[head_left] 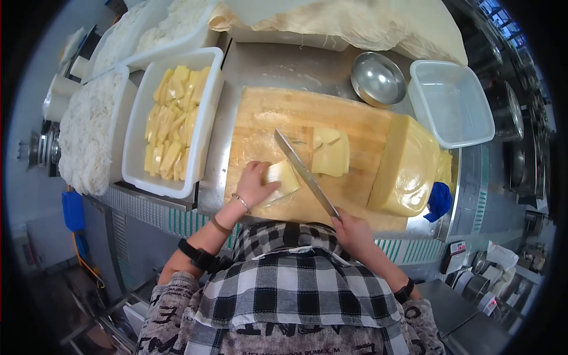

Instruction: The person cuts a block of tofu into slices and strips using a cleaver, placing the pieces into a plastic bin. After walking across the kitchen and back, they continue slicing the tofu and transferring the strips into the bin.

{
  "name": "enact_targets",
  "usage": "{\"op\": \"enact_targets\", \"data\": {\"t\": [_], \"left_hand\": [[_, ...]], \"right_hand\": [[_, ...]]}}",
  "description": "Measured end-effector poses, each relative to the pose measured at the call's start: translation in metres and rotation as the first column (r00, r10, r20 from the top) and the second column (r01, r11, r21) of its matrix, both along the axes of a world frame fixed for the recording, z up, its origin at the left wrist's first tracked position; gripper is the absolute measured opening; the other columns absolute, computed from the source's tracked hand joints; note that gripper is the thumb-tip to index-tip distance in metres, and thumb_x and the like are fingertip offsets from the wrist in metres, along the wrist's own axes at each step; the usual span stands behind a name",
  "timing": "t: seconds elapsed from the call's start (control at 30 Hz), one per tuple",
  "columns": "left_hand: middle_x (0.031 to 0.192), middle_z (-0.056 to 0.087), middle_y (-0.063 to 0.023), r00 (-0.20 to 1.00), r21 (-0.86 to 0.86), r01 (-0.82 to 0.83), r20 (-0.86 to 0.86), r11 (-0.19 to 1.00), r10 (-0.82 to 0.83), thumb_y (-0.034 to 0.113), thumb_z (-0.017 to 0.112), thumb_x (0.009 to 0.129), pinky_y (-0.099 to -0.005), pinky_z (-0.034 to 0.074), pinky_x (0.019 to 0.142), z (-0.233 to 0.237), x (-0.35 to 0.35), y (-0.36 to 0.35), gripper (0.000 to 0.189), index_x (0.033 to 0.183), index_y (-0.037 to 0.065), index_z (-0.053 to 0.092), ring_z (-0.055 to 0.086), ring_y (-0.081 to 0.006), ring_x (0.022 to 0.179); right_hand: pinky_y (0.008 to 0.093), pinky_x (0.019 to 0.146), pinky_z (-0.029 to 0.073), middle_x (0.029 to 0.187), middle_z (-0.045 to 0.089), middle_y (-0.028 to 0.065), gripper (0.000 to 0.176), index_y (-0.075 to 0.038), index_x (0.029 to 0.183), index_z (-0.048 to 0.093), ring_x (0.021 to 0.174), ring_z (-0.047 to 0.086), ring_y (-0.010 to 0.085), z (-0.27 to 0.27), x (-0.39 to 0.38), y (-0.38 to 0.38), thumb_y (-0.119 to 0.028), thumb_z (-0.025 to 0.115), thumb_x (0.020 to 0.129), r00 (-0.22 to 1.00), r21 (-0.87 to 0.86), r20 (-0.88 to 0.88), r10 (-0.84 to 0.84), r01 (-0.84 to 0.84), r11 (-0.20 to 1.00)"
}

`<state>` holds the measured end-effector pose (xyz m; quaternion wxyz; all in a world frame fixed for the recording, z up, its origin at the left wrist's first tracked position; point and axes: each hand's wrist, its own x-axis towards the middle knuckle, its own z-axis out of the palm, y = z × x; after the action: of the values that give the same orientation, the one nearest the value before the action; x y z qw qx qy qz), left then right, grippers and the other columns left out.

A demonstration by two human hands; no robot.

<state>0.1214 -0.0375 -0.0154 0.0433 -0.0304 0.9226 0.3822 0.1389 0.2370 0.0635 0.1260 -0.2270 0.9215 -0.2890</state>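
On a wooden cutting board, my left hand is closed on the left side of a pale yellow slab. My right hand grips the handle of a long knife. The blade points up and to the left and lies just beside the right edge of the held slab. Right of the blade, more flat yellow slices rest on the board. A large yellow block sits at the board's right end.
White tub of cut yellow pieces at left, beside tubs of white shreds. Metal bowl and translucent container at the back right. Blue crumpled item by the block. Cream cloth at the back.
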Motion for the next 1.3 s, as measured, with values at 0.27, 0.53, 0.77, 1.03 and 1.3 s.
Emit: {"op": "enact_targets", "data": {"t": [0.27,0.53,0.77,1.03,1.3], "left_hand": [[0.098,0.055,-0.0183,0.942,-0.109,-0.119,0.301,0.987,0.146,0.043,0.058,0.073,-0.0384,0.046,0.072,0.012,0.017,-0.014,0.050,0.109,0.009,0.048,0.057,-0.0338,0.084],[0.084,0.059,-0.0189,0.968,0.014,-0.009,0.251,1.000,0.005,0.040,0.059,0.074,-0.0400,0.046,0.066,-0.001,0.014,-0.023,0.049,0.108,0.007,0.046,0.058,-0.0338,0.076],[0.081,0.060,-0.0185,0.963,0.008,0.012,0.268,1.000,-0.013,0.039,0.059,0.074,-0.0397,0.046,0.065,0.004,0.010,-0.026,0.048,0.105,0.005,0.046,0.058,-0.0333,0.073],[0.085,0.059,-0.0194,0.959,0.057,0.012,0.282,0.998,-0.028,0.040,0.059,0.073,-0.0390,0.046,0.067,0.000,0.011,-0.028,0.048,0.104,0.004,0.047,0.059,-0.0335,0.077],[0.090,0.058,-0.0205,0.969,0.051,0.028,0.243,0.998,-0.039,0.040,0.060,0.073,-0.0386,0.046,0.071,-0.003,0.009,-0.029,0.052,0.107,0.003,0.046,0.057,-0.0340,0.082]], "right_hand": [[0.0391,0.050,0.044,0.058,0.055,0.0149,0.022,-0.004,0.101,0.050,0.055,0.057,0.0300,0.003,0.015,-0.031,-0.015,0.049,0.082,0.999,0.006,0.028,-0.034,0.034,0.999],[0.0440,0.054,0.044,0.062,0.057,0.0179,0.020,-0.002,0.093,0.047,0.058,0.056,0.0355,-0.026,0.010,-0.073,-0.019,0.042,0.085,0.981,0.202,0.164,-0.106,0.072,0.977],[0.0450,0.055,0.043,0.062,0.056,0.0197,0.021,-0.002,0.093,0.049,0.059,0.055,0.0384,-0.033,0.004,-0.062,-0.020,0.041,0.086,0.983,0.063,0.134,-0.128,0.120,0.991],[0.0450,0.055,0.043,0.062,0.056,0.0190,0.019,-0.003,0.092,0.050,0.060,0.055,0.0363,0.006,0.018,-0.072,-0.019,0.043,0.085,0.985,0.146,0.109,-0.131,0.114,0.983],[0.0460,0.055,0.043,0.061,0.055,0.0197,0.019,-0.003,0.091,0.050,0.059,0.054,0.0378,-0.037,0.012,-0.086,-0.020,0.043,0.085,0.977,0.249,0.156,-0.144,0.102,0.963]]}}
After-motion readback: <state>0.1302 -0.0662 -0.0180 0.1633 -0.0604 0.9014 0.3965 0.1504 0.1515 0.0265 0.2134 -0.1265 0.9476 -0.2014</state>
